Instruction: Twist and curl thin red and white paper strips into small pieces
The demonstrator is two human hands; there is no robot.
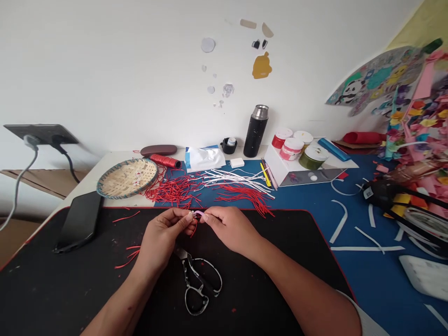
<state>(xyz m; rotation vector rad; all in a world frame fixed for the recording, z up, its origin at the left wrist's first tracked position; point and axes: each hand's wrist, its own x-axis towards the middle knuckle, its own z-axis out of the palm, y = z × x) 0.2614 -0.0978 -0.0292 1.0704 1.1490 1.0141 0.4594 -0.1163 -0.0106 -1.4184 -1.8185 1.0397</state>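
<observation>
While I watch live, left hand and right hand pinch nearly shut on a small lilac paper strip | just over the top edge of the black desk mat | steady fingertips, firm pinch, no slipping

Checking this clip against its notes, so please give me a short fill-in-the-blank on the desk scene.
The scissors lie on a ____ desk mat, below the left hand and right hand. The vacuum flask has a ____ cap. Red paper shreds lie between the woven tray and the ____ paper strips.

Missing words: black; silver; white.
</observation>
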